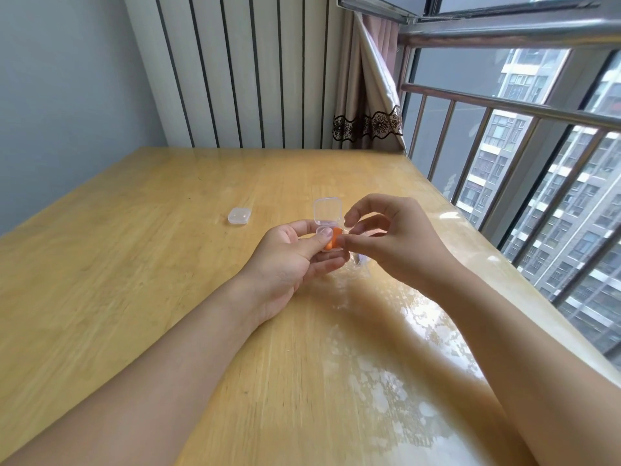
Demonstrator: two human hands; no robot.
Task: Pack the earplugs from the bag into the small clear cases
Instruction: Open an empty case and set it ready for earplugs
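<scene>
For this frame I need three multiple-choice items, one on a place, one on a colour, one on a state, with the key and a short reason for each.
1. Where is the second small clear plastic case?
A. On the wooden table, left of and beyond the hands
B. In the right hand
C. On the window rail

2. What colour are the foam earplugs in the held case?
A. Blue
B. Orange
C. White

3. What state is the small clear hinged case in the left hand?
A. Lid shut
B. Lid open, standing up
C. Lid detached on the table

Key: 1 A, it lies alone on the wooden table. 2 B, orange shows through the clear base. 3 B, the lid rises above the base while the right hand pinches at the earplugs.
</scene>
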